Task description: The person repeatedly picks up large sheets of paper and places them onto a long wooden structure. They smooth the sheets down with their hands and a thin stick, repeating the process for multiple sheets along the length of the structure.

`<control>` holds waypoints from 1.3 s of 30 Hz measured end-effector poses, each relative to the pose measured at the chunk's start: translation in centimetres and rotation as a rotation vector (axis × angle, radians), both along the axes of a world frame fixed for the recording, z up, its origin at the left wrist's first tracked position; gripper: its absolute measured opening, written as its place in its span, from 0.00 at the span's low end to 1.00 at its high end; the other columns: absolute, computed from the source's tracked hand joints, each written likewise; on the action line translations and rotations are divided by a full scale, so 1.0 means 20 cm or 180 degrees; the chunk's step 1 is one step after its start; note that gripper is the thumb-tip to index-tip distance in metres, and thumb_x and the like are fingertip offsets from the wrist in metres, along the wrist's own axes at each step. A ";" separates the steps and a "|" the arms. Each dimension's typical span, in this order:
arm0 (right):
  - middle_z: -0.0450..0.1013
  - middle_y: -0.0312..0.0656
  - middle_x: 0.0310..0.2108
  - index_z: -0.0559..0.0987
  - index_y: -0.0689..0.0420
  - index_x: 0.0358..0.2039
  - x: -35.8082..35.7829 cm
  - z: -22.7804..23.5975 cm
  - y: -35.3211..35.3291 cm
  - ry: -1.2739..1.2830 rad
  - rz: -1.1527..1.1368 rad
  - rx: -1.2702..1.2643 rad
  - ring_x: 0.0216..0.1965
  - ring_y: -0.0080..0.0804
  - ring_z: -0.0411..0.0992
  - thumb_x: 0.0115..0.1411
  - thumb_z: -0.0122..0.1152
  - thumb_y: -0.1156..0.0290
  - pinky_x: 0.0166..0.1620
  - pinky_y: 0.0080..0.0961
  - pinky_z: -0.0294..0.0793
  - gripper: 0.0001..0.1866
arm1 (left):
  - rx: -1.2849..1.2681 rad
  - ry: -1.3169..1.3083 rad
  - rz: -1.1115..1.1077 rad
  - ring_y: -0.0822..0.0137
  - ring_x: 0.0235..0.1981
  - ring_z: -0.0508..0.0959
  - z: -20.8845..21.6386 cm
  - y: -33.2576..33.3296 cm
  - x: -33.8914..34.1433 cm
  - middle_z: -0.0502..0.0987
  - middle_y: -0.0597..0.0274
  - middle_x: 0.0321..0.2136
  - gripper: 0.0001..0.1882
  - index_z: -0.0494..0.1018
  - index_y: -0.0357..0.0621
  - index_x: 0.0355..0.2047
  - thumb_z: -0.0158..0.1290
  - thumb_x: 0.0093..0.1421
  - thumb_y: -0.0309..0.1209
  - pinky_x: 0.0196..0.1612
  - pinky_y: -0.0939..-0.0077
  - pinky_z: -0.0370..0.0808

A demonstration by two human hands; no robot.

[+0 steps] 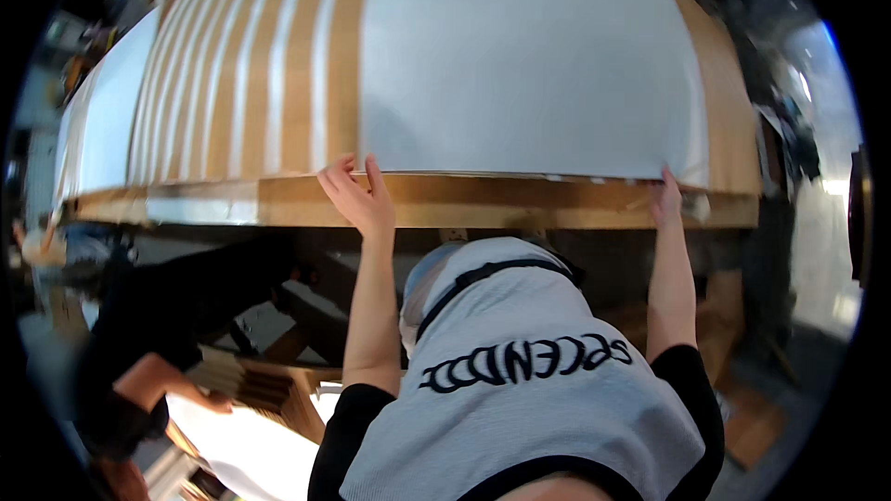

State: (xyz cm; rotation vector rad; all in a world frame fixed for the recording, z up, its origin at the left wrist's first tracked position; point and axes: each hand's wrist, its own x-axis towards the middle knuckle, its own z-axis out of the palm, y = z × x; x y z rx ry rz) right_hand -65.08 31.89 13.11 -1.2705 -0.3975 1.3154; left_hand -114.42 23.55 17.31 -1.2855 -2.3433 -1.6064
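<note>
Looking down through the head view, I see my left hand (357,197) raised at the near edge of a large pale grey sheet (520,65) lying on a wooden worktable (483,202). Its fingers (343,167) are spread and curled up against the sheet's lower edge, thumb apart from the rest, touching the edge rather than clamped on it. My right hand (666,202) sits at the sheet's near right corner, fingers (665,176) pressed together and laid against that corner; whether they pinch the sheet or only press it I cannot tell.

Judging from how things lie, the sheet already rests flat on the table with its near edge almost along the table's front rail, just above both sets of fingertips, so the laying looks mostly done and only the squaring of edge and corner seems left.

Beyond my left fingers, further left on the table, runs a row of narrow white strips (251,65) with bare wood showing between them. Another pale panel (102,130) lies at the far left end. Below my left fingers, well apart, another person's arm (176,380) reaches toward stacked wooden pieces (251,380). No packages, labels or signs show near the sheet
</note>
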 end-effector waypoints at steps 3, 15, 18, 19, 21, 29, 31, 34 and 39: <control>0.68 0.35 0.36 0.69 0.57 0.41 0.15 -0.10 0.02 -0.0233 0.0086 -0.0073 0.34 0.26 0.65 0.58 0.48 0.67 0.34 0.22 0.66 0.12 | -0.0207 0.0725 -0.1720 0.61 0.34 0.66 0.04 0.05 0.10 0.69 0.62 0.33 0.08 0.71 0.45 0.27 0.57 0.44 0.27 0.35 0.71 0.65; 0.68 0.33 0.37 0.69 0.57 0.41 0.12 -0.11 -0.02 0.0187 0.0013 0.0177 0.39 0.23 0.66 0.56 0.50 0.66 0.43 0.22 0.65 0.13 | -0.0680 0.0407 -0.2325 0.62 0.40 0.66 -0.12 0.12 0.17 0.70 0.65 0.36 0.07 0.76 0.48 0.21 0.59 0.37 0.25 0.43 0.70 0.63; 0.68 0.32 0.37 0.69 0.56 0.41 0.11 -0.09 -0.02 0.0199 0.0096 0.0190 0.39 0.23 0.66 0.56 0.50 0.66 0.42 0.22 0.65 0.13 | -0.0674 0.0355 -0.2281 0.62 0.40 0.65 -0.13 0.12 0.17 0.70 0.66 0.36 0.07 0.76 0.49 0.19 0.59 0.37 0.23 0.41 0.72 0.64; 0.68 0.32 0.35 0.69 0.56 0.40 0.09 -0.09 -0.02 0.0169 0.0030 0.0145 0.37 0.23 0.66 0.56 0.50 0.66 0.40 0.22 0.65 0.12 | -0.0657 0.0334 -0.2280 0.63 0.39 0.64 -0.14 0.12 0.18 0.70 0.66 0.36 0.08 0.76 0.50 0.19 0.59 0.36 0.22 0.41 0.72 0.64; 0.69 0.33 0.32 0.70 0.56 0.38 0.07 -0.05 -0.02 0.0112 -0.0094 0.0075 0.33 0.22 0.65 0.56 0.50 0.65 0.36 0.22 0.65 0.11 | -0.0694 0.0259 -0.2277 0.62 0.39 0.65 -0.14 0.12 0.18 0.70 0.66 0.37 0.08 0.76 0.49 0.19 0.59 0.37 0.22 0.41 0.72 0.64; 0.67 0.34 0.19 0.69 0.55 0.22 0.26 -0.09 -0.08 -0.0723 -0.0645 -0.0324 0.18 0.18 0.62 0.55 0.52 0.58 0.17 0.14 0.58 0.14 | -0.0825 0.0331 -0.2304 0.61 0.40 0.65 -0.12 0.15 0.20 0.69 0.64 0.37 0.06 0.75 0.45 0.19 0.59 0.38 0.21 0.40 0.72 0.66; 0.67 0.34 0.17 0.68 0.54 0.19 0.28 -0.15 -0.07 -0.1025 -0.0829 -0.0430 0.15 0.17 0.60 0.55 0.52 0.58 0.14 0.13 0.55 0.15 | -0.0904 0.0371 -0.2360 0.61 0.41 0.64 -0.15 0.15 0.18 0.67 0.62 0.39 0.07 0.74 0.44 0.20 0.59 0.38 0.20 0.40 0.71 0.66; 0.66 0.33 0.16 0.69 0.55 0.19 0.23 -0.17 -0.05 -0.1184 -0.1020 -0.0607 0.15 0.18 0.60 0.56 0.51 0.58 0.15 0.15 0.58 0.15 | -0.0950 0.0491 -0.2400 0.60 0.42 0.64 -0.14 0.14 0.18 0.68 0.60 0.39 0.07 0.74 0.44 0.20 0.58 0.39 0.20 0.42 0.70 0.66; 0.67 0.34 0.17 0.69 0.56 0.23 0.23 -0.14 -0.08 -0.0960 -0.1030 -0.0862 0.15 0.18 0.61 0.55 0.51 0.56 0.17 0.17 0.59 0.15 | -0.0888 0.0307 -0.2555 0.58 0.42 0.64 -0.13 0.13 0.21 0.66 0.59 0.40 0.08 0.74 0.46 0.21 0.58 0.40 0.20 0.41 0.69 0.67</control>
